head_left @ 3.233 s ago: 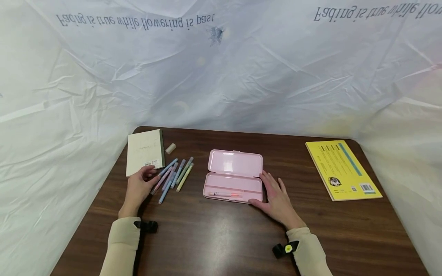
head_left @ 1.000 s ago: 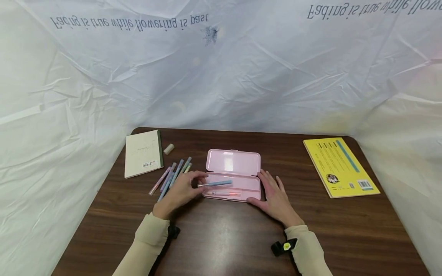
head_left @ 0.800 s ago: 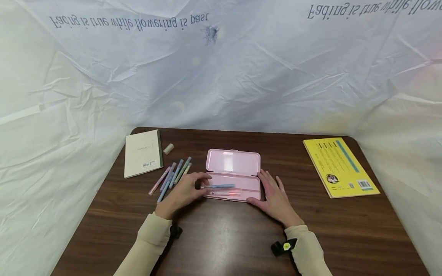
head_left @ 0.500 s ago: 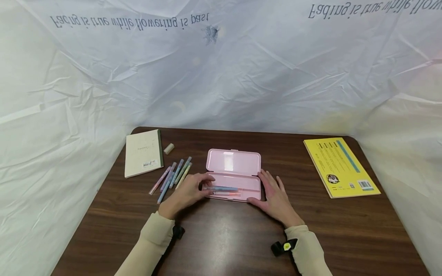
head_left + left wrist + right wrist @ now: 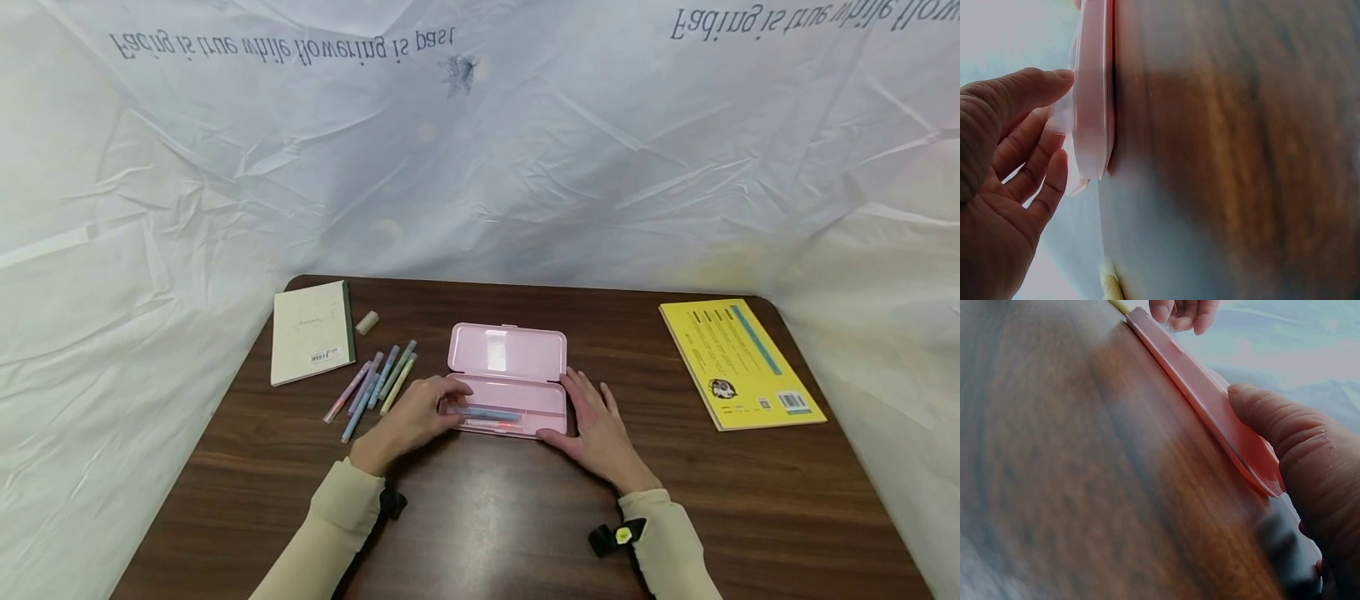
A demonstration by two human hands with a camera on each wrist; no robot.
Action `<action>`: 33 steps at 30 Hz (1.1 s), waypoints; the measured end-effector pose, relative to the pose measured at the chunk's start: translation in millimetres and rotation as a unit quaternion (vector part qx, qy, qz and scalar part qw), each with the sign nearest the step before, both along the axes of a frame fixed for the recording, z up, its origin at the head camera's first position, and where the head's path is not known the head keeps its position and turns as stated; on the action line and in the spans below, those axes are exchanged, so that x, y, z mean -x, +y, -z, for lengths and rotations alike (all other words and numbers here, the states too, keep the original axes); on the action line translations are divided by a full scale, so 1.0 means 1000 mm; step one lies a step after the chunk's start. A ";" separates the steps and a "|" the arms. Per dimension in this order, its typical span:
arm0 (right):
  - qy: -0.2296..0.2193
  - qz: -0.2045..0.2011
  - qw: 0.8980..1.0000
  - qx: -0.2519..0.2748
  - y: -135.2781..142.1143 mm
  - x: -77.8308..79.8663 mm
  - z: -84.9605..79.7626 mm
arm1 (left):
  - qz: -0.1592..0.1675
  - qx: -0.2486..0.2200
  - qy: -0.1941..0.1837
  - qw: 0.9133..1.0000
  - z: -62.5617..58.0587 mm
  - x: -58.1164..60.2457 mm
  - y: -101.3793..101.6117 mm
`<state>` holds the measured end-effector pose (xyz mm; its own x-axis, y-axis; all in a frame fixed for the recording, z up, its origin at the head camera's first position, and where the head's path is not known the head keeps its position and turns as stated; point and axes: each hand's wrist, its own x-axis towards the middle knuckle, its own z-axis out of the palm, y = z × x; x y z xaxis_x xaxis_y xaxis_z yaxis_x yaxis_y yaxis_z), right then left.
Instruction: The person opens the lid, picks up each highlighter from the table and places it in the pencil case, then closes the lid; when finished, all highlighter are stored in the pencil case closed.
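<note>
Blue pen (image 5: 491, 413) is pinched by left hand (image 5: 417, 414), case (image 5: 517, 352) braced at right edge by spread right hand (image 5: 597, 427). Pink pen (image 5: 504, 425) could be crossed by skewed release.

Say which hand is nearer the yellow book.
Right. The right hand is left of the book, at the right end of the pink case; the left hand is at its left end.

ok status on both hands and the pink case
Left hand pinches blue pen in open pink case. Right hand touches case's right end. Pink-tipped pen lies close alongside, possible minor snag.
</note>
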<state>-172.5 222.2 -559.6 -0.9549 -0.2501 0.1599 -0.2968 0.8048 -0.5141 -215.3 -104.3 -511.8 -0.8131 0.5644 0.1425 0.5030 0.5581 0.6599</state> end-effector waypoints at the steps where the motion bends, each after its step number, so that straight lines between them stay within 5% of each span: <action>1: 0.000 0.000 1.000 0.000 0.000 0.000 0.000 | 0.000 0.000 -0.002 1.000 0.000 0.000 0.000; 8: -0.005 -0.002 1.000 0.002 0.001 0.001 -0.001 | -0.004 -0.014 0.000 1.000 0.003 0.001 -0.003; 13: -0.013 -0.004 1.000 0.002 0.000 0.001 -0.002 | -0.067 -0.057 -0.042 0.995 0.007 0.000 -0.015; 22: -0.009 -0.006 1.000 0.000 0.000 0.002 -0.002 | -0.208 -0.171 -0.047 0.962 0.011 -0.003 -0.064; 33: -0.010 -0.003 1.000 -0.001 0.001 0.001 0.000 | -0.322 -0.194 -0.057 0.925 0.014 -0.008 -0.125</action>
